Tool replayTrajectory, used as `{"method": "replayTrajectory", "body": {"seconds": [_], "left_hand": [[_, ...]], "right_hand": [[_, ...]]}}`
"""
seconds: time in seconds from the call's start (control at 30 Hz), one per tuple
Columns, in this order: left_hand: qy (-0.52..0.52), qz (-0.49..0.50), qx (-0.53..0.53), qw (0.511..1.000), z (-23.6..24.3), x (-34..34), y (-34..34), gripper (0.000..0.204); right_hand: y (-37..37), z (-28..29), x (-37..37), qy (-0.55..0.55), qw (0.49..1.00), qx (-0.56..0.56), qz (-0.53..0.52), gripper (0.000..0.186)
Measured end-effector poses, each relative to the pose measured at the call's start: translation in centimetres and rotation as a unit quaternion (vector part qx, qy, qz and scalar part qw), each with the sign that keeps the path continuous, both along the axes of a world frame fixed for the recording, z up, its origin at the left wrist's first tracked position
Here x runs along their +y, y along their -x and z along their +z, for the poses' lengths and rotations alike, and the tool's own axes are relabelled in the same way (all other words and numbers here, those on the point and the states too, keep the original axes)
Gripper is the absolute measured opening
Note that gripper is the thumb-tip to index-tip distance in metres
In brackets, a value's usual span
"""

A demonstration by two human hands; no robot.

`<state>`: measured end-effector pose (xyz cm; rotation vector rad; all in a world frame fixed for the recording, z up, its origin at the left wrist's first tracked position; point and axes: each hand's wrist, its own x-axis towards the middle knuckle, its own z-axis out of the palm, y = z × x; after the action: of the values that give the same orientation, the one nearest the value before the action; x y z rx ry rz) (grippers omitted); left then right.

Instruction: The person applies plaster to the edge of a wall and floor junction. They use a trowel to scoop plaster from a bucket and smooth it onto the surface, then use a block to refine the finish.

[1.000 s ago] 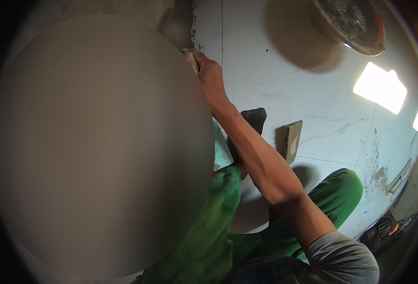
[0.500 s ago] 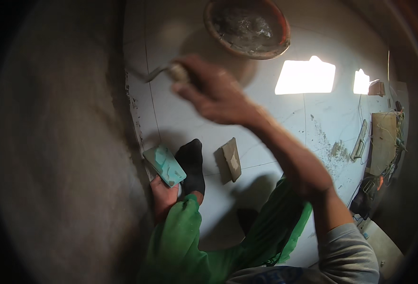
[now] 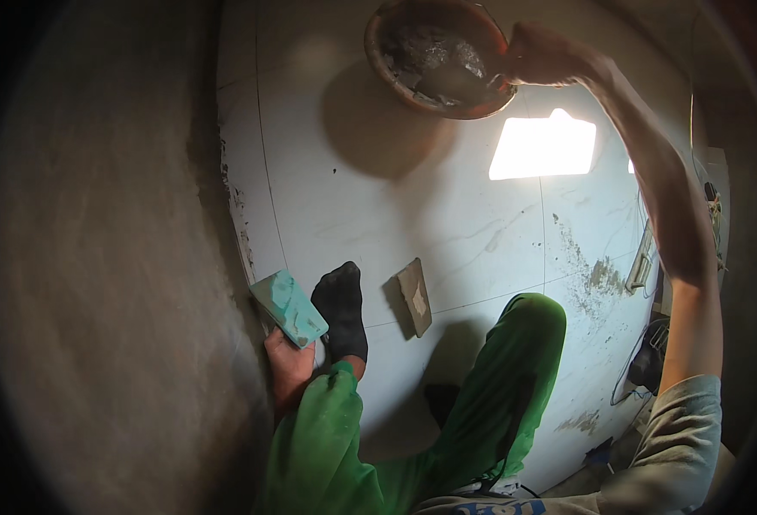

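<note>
My right hand (image 3: 545, 58) is at the right rim of a round orange-brown basin (image 3: 381, 64), closed round the handle of a trowel (image 3: 451, 83). The trowel's blade reaches into the dark, wet, mortar-like mix (image 3: 425, 53) in the basin, and its outline is hard to make out. Low by the wall, my left hand (image 3: 291, 356) grips a turquoise rectangular plastering float (image 3: 289, 307) from below. Grey smears mark the float's flat face, which is turned up; its handle is hidden.
A rough grey-brown plastered wall (image 3: 129, 257) runs along the left. My dark-socked foot (image 3: 340, 305) is beside the float. A small brown board (image 3: 413, 296) stands on the pale tiled floor (image 3: 473, 232). Cables and dark objects (image 3: 648, 356) lie at the right.
My right hand has moved away from the wall, to the right and back to the basin, taking the trowel along. The left hand holds the float in nearly the same place.
</note>
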<state>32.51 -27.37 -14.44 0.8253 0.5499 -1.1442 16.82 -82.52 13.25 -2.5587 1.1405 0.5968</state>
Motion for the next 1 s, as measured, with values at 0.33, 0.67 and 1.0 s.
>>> {"method": "replayTrajectory", "body": {"seconds": [0.33, 0.67, 1.0], "left_hand": [[-0.025, -0.013, -0.014, 0.999, -0.1, 0.8, -0.1, 0.04], [0.011, 0.001, 0.009, 1.0, 0.8, -1.1, 0.3, 0.036], [0.003, -0.032, -0.007, 0.999, 1.3, -0.9, 0.3, 0.039]], "right_hand": [[-1.3, -1.4, -2.1, -0.063, 0.996, -0.055, 0.044, 0.034], [2.1, -0.7, -1.9, -0.102, 0.99, -0.083, -0.046, 0.043], [5.5, -2.0, 3.8, -0.135, 0.972, -0.032, -0.188, 0.042]]}}
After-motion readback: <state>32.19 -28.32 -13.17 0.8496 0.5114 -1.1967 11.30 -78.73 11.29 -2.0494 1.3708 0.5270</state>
